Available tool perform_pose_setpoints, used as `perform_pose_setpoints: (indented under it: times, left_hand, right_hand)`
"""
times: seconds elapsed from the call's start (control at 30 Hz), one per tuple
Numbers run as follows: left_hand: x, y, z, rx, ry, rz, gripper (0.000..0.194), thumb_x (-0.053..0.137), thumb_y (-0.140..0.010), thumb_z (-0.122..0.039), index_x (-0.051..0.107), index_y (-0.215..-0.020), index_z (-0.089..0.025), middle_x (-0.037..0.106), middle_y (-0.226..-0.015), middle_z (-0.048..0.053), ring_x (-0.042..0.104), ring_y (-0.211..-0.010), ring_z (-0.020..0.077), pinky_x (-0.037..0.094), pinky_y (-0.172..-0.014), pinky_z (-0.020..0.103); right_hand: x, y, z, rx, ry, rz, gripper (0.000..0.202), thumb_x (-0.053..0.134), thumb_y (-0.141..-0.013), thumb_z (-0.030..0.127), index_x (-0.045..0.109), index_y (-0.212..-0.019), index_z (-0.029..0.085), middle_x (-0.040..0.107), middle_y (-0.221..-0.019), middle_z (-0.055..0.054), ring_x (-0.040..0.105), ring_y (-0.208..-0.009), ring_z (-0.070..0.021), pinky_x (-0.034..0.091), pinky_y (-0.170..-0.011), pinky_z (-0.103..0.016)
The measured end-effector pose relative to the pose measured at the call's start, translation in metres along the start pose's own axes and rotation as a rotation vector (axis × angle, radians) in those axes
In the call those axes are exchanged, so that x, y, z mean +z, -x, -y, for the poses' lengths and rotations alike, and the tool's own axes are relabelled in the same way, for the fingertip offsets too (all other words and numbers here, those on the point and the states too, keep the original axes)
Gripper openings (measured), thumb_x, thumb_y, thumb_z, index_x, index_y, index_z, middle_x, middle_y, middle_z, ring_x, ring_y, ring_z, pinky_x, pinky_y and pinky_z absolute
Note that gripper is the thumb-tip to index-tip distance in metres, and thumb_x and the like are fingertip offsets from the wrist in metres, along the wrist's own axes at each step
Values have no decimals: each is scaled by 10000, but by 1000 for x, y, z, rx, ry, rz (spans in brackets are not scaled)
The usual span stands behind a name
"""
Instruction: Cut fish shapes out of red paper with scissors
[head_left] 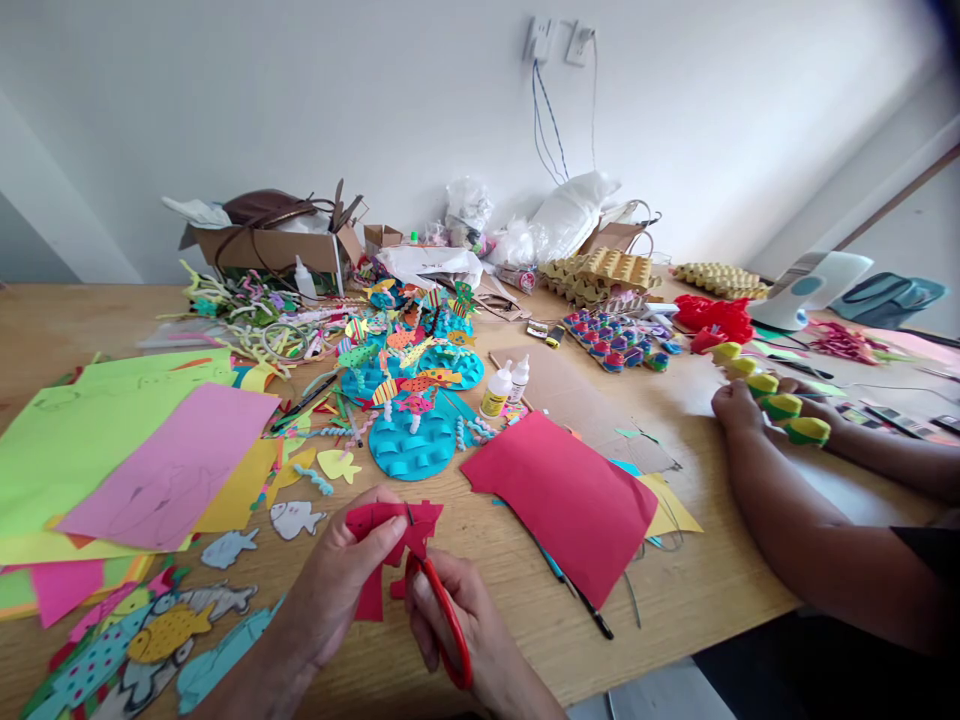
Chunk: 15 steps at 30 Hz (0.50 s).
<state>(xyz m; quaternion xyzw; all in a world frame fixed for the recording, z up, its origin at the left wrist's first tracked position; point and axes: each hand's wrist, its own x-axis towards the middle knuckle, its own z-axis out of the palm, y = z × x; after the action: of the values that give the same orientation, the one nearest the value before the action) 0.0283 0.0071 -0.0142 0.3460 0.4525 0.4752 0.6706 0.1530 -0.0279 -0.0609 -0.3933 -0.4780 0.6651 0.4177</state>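
Just inside table edge [675,643], hands [351,560], scissors [454,620]

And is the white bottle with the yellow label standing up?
Upright: the white bottle has its nozzle pointing up, yellow label below.

The left hand [337,565], toward seven o'clock, is bare, and the slim left forearm [274,635] is uncovered down to the frame's edge. Near six o'clock, the right hand [474,605] and wrist are likewise bare (finer skin details look blurred).
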Motion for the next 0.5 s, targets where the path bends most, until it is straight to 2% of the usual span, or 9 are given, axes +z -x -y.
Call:
perform_pose_setpoints:
  times: [0.3, 0.5]
  left_hand:
    - [-4, 0, -2, -23, -22, 28, 157, 723, -630, -287, 614, -614, -176, 490, -524, -63, 389, -516, 93, 339, -509, 197]
    - [-5, 1, -4, -64, -31, 42, 174, 724, -623, -295, 602, -588, -177, 479, -506, -62, 395, -517, 97, 348, -521, 202]
  right_hand:
    - [0, 4, 2, 17, 10, 10, 533, 453, -793, 668, 412, -581, 181, 384, -406, 74, 304, -326, -37, 221, -331, -164]
    - [0, 6, 3, 31, -18, 1, 543, 475, -768, 678, 364, -546, 195, 361, -399, 78, 304, -333, -39, 230, -342, -169]
